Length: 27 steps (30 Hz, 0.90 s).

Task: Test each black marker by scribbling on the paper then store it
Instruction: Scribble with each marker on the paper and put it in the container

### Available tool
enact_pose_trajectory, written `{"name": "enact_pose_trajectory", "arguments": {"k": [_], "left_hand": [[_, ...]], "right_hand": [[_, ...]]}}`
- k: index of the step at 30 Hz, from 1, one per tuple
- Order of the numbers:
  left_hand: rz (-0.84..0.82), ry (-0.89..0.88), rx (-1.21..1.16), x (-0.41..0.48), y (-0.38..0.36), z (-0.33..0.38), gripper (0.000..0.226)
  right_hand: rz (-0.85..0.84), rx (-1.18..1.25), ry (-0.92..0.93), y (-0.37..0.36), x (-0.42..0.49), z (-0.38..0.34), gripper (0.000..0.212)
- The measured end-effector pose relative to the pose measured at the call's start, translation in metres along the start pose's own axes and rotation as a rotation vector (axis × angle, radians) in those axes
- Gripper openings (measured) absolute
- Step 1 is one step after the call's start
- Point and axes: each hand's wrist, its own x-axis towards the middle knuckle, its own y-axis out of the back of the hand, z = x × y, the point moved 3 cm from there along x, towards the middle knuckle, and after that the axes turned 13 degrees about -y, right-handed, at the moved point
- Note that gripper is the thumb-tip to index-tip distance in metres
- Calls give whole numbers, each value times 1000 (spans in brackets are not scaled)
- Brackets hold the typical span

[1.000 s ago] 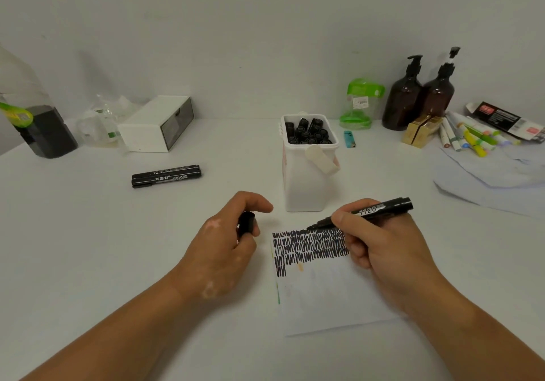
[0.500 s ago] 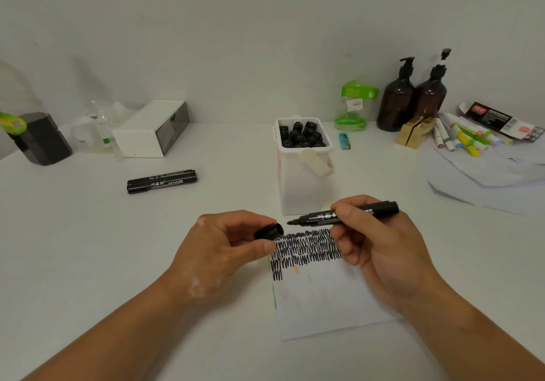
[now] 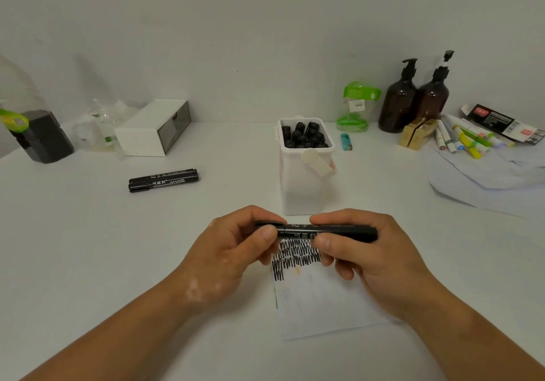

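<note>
A black marker [image 3: 298, 231] lies level between both hands, just above the scribbled paper [image 3: 321, 301]. My left hand [image 3: 233, 251] pinches its cap end, and the cap sits on the marker. My right hand [image 3: 371, 259] grips the barrel. Rows of black scribbles fill the top of the paper. Behind the hands stands a white bin [image 3: 303, 186] holding several black markers upright. Two more black markers [image 3: 163, 180] lie side by side on the table to the left.
A white box [image 3: 147, 133] and a dark container [image 3: 44, 138] sit at the back left. Two brown pump bottles [image 3: 413, 106], a green dispenser [image 3: 355, 106], a lighter [image 3: 345, 141], coloured markers [image 3: 466, 140] and loose paper sheets [image 3: 486, 183] crowd the back right.
The right hand lifted the marker off the paper and turned it level. The left hand brought the cap over and pushed it onto the tip.
</note>
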Motion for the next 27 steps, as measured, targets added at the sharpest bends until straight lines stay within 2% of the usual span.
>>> {"name": "enact_pose_trajectory", "arguments": {"k": [2, 7, 13, 21, 27], "left_hand": [[-3, 5, -43, -1, -6, 0, 22], [85, 36, -157, -3, -15, -1, 30], [156, 34, -121, -4, -19, 3, 31], [134, -16, -135, -4, -22, 2, 37], [75, -25, -214, 0, -11, 2, 26]], "right_hand": [[13, -37, 12, -3, -1, -1, 22], [45, -64, 59, -12, -3, 1, 18], [82, -106, 122, -14, -3, 1, 16], [66, -114, 153, -13, -4, 0, 16], [31, -100, 210, -17, -3, -3, 22]]}}
